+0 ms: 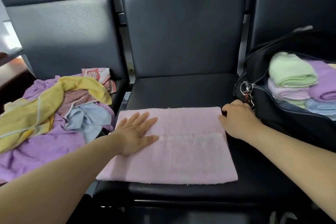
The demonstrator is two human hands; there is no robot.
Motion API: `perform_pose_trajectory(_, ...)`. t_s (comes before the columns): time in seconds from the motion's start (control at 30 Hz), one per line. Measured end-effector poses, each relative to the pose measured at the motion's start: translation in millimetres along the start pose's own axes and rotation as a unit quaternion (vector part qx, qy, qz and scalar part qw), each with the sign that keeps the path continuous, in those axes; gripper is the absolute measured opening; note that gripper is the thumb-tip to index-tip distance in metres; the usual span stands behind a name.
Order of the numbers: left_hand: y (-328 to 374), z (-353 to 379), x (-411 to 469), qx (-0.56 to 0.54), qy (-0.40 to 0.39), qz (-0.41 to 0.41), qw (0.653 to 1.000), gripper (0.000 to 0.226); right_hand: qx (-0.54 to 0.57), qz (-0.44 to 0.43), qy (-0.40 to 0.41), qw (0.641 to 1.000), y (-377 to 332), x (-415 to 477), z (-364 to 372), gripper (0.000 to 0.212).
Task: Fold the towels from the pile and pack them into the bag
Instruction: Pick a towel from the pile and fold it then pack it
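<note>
Pink towel (174,152), part-folded, lies flat just left of the bag (276,114). Left hand (135,132) presses it, fingers straight; right hand (236,120) pinches its bag-side edge. Soft, limp and light: probably best held at the corners.

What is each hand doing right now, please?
Left hand: open, pressing flat on the pink towel.
Right hand: fingers curled, seemingly pinching the pink towel's right edge.
</note>
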State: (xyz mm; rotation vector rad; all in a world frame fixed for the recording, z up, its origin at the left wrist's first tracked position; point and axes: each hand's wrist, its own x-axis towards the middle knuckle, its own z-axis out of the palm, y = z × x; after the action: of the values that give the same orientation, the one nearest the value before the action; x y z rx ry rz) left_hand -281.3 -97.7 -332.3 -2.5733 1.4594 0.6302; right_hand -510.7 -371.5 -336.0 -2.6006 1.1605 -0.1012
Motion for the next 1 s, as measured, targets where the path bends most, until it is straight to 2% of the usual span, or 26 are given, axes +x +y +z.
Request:
perform_pose_trajectory(0.07,1.8,-0.1,0.7,-0.003,0.001,-0.005,1.000,0.093,0.014,0.002,0.000,1.000,1.5,0.2,0.8,0.029)
perform_pose_trajectory(0.13,4.1,-1.0,1.0,-0.007,0.008,-0.009,1.000,0.083,0.054,-0.020,0.035,0.998,-1.1,-4.0,-1.7,0.025)
perform_pose_trajectory(0.2,8.5,-4.2,1.8,-0.010,0.034,-0.011,0.999,0.076,0.101,-0.082,0.064,0.989,-10.1,-12.2,-6.2,0.024)
perform_pose_trajectory(0.23,10.6,-6.7,1.8,-0.008,0.059,-0.008,0.998,0.073,0.121,-0.120,0.053,0.984,-15.9,-17.1,-9.1,0.023)
perform_pose_trajectory(0.27,13.3,-10.2,1.0,-0.009,0.088,-0.004,0.996,0.067,0.129,-0.159,0.016,0.979,-21.9,-22.7,-12.7,0.023)
perform_pose_trajectory(0.33,15.6,-17.6,-2.4,-0.041,0.123,0.017,0.991,0.047,0.089,-0.214,-0.108,0.967,-31.3,-31.6,-16.5,0.027)
perform_pose_trajectory(0.4,14.2,-21.8,-7.6,-0.091,0.102,0.030,0.990,0.024,0.028,-0.232,-0.193,0.953,-34.4,-35.7,-16.9,0.030)
perform_pose_trajectory(0.47,7.8,-23.7,-12.4,-0.120,0.062,0.022,0.991,0.016,0.016,-0.224,-0.205,0.953,-34.7,-37.3,-19.6,0.030)
perform_pose_trajectory(0.67,-23.7,-35.4,-26.6,-0.166,-0.027,-0.006,0.986,0.028,0.031,-0.189,-0.238,0.952,-32.6,-35.9,-23.3,0.030)
perform_pose_trajectory(0.9,-50.6,-45.1,-44.9,-0.238,-0.033,-0.048,0.970,0.031,0.090,-0.157,-0.213,0.960,-22.7,-32.0,-30.9,0.020)
perform_pose_trajectory(1.0,-52.6,-47.3,-50.5,-0.245,0.010,-0.052,0.968,0.020,0.149,-0.138,-0.173,0.964,-19.1,-31.5,-29.9,0.017)
